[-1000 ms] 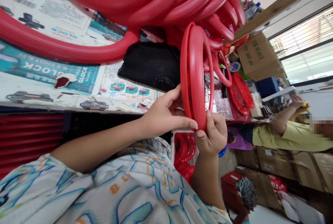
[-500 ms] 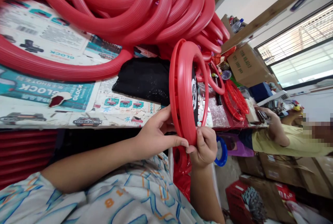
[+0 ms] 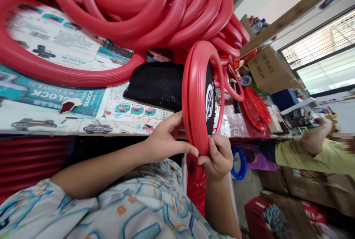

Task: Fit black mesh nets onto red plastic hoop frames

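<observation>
While left hand (image 3: 165,139), right hand (image 3: 220,157) grip low, red ring (image 3: 199,94) between them

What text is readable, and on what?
"GLOCK", repeated: printed cardboard
"ITEM NO.": brown carton
"QTY": same brown carton
"8" and "1", orange: patterned shirt
Too blurred or small: carton digits, other cardboard print, white print on black item seen through red ring, red package lettering.

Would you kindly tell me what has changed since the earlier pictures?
The red ring seems to have turned slightly, bringing a printed black panel into view inside it, and looks more closed along its edge. The left hand and right hand keep hold of it. The black cloth stays put.
</observation>
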A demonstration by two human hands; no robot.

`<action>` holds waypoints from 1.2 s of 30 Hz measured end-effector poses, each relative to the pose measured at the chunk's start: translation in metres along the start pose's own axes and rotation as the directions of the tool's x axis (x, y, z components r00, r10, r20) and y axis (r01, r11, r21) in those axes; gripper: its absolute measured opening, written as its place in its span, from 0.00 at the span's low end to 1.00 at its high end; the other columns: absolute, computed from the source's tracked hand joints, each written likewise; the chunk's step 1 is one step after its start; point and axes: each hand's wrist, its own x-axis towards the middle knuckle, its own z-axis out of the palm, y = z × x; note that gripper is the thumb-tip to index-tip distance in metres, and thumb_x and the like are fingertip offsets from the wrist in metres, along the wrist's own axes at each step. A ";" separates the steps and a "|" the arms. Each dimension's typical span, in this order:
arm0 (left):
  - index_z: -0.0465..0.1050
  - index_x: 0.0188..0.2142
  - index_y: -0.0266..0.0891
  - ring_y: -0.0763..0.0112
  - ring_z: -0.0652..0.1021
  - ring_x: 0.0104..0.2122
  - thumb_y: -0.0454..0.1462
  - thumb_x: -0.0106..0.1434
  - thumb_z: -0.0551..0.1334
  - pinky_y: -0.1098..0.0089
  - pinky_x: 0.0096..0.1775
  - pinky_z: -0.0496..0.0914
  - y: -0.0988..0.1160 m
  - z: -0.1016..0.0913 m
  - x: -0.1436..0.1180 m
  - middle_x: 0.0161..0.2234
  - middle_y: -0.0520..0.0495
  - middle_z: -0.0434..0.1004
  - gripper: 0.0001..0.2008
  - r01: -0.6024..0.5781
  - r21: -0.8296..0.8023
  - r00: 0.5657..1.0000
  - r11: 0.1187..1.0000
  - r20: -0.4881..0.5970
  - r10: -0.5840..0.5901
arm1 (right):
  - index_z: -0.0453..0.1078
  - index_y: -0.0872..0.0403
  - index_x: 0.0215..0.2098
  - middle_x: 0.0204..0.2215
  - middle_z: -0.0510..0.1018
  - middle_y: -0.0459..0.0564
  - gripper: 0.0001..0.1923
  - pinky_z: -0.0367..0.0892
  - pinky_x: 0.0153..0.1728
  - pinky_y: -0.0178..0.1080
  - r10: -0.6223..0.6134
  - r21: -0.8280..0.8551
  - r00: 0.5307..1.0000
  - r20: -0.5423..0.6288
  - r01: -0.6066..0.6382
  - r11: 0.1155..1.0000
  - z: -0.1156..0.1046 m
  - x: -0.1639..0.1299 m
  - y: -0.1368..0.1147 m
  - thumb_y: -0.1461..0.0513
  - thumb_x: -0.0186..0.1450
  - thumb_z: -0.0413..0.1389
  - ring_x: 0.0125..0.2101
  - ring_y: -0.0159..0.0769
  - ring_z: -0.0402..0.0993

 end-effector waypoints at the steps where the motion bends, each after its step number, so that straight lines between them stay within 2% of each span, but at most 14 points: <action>1: 0.77 0.48 0.40 0.66 0.81 0.40 0.34 0.40 0.81 0.68 0.41 0.81 0.000 -0.002 0.001 0.44 0.47 0.78 0.33 -0.004 0.003 1.000 1.000 -0.003 0.004 | 0.58 0.47 0.70 0.37 0.75 0.52 0.32 0.73 0.36 0.44 -0.006 0.005 1.000 0.020 0.006 1.000 -0.001 0.003 -0.001 0.51 0.70 0.55 0.38 0.39 0.74; 4: 0.77 0.47 0.39 0.66 0.81 0.40 0.36 0.41 0.81 0.69 0.40 0.81 -0.001 -0.008 0.001 0.44 0.47 0.79 0.33 -0.021 0.009 1.000 1.000 -0.019 0.021 | 0.57 0.48 0.70 0.38 0.76 0.53 0.34 0.74 0.37 0.44 -0.012 0.015 0.998 0.068 0.011 1.000 -0.002 0.009 -0.005 0.53 0.69 0.58 0.38 0.39 0.74; 9: 0.76 0.45 0.40 0.70 0.82 0.39 0.35 0.41 0.81 0.73 0.39 0.80 -0.005 -0.013 -0.001 0.40 0.51 0.81 0.31 -0.047 -0.001 0.998 0.999 -0.044 0.047 | 0.56 0.51 0.70 0.39 0.77 0.55 0.35 0.74 0.37 0.44 -0.021 0.012 0.995 0.102 0.020 1.000 -0.003 0.011 -0.008 0.55 0.68 0.59 0.39 0.40 0.75; 13: 0.76 0.41 0.38 0.68 0.82 0.36 0.35 0.38 0.82 0.70 0.37 0.80 -0.005 -0.015 -0.002 0.37 0.50 0.81 0.30 -0.016 0.011 0.999 1.000 -0.041 0.016 | 0.55 0.50 0.71 0.40 0.78 0.55 0.35 0.75 0.37 0.44 -0.040 0.007 0.993 0.107 0.039 0.999 -0.003 0.009 -0.005 0.55 0.69 0.58 0.39 0.41 0.75; 17: 0.75 0.42 0.39 0.68 0.82 0.35 0.35 0.40 0.81 0.70 0.37 0.80 -0.003 -0.016 -0.006 0.37 0.50 0.82 0.30 0.002 0.032 0.998 0.999 -0.060 0.000 | 0.55 0.50 0.71 0.40 0.78 0.56 0.35 0.75 0.38 0.45 -0.030 0.001 0.991 0.134 0.031 1.000 -0.004 0.011 -0.008 0.55 0.69 0.59 0.39 0.41 0.75; 22: 0.72 0.45 0.40 0.69 0.81 0.37 0.41 0.40 0.82 0.73 0.37 0.79 -0.006 -0.015 -0.011 0.39 0.49 0.81 0.34 0.000 0.042 0.991 0.999 -0.134 0.006 | 0.56 0.52 0.71 0.39 0.76 0.55 0.35 0.75 0.39 0.46 -0.007 0.010 0.990 0.143 0.006 1.000 -0.006 0.013 -0.015 0.56 0.69 0.59 0.40 0.41 0.74; 26: 0.70 0.45 0.40 0.70 0.81 0.38 0.41 0.37 0.82 0.74 0.37 0.78 -0.009 -0.013 -0.010 0.39 0.50 0.80 0.36 0.018 0.026 0.987 1.000 -0.161 -0.013 | 0.56 0.51 0.71 0.41 0.75 0.56 0.35 0.75 0.40 0.47 0.024 0.035 0.987 0.157 -0.030 0.999 -0.010 0.011 -0.015 0.56 0.68 0.59 0.41 0.42 0.74; 29: 0.69 0.43 0.40 0.71 0.81 0.36 0.38 0.35 0.83 0.75 0.36 0.78 -0.009 -0.012 -0.008 0.38 0.51 0.80 0.37 0.039 0.006 0.986 0.999 -0.162 -0.038 | 0.58 0.51 0.70 0.46 0.76 0.60 0.35 0.75 0.42 0.48 0.081 0.061 0.982 0.171 -0.092 0.994 -0.012 0.010 -0.017 0.58 0.67 0.61 0.45 0.45 0.75; 31: 0.69 0.42 0.40 0.71 0.81 0.35 0.37 0.32 0.83 0.75 0.35 0.78 -0.008 -0.013 -0.009 0.36 0.51 0.80 0.38 0.061 0.000 0.986 0.998 -0.154 -0.060 | 0.60 0.50 0.69 0.46 0.77 0.59 0.35 0.76 0.41 0.47 0.123 0.084 0.974 0.188 -0.141 0.986 -0.013 0.009 -0.021 0.60 0.66 0.62 0.45 0.45 0.76; 33: 0.69 0.39 0.38 0.70 0.82 0.33 0.36 0.31 0.83 0.75 0.35 0.78 -0.007 -0.015 -0.011 0.34 0.51 0.81 0.36 0.088 0.007 0.985 0.996 -0.148 -0.086 | 0.63 0.50 0.67 0.44 0.78 0.57 0.32 0.76 0.39 0.45 0.153 0.092 0.967 0.203 -0.174 0.980 -0.012 0.010 -0.024 0.60 0.66 0.63 0.42 0.43 0.77; 36: 0.70 0.36 0.36 0.70 0.82 0.32 0.36 0.35 0.83 0.74 0.35 0.79 -0.003 -0.019 -0.016 0.33 0.49 0.81 0.31 0.135 0.034 0.979 0.990 -0.157 -0.128 | 0.68 0.51 0.63 0.43 0.79 0.57 0.28 0.76 0.37 0.44 0.161 0.055 0.957 0.242 -0.179 0.982 -0.011 0.010 -0.027 0.60 0.66 0.63 0.40 0.42 0.77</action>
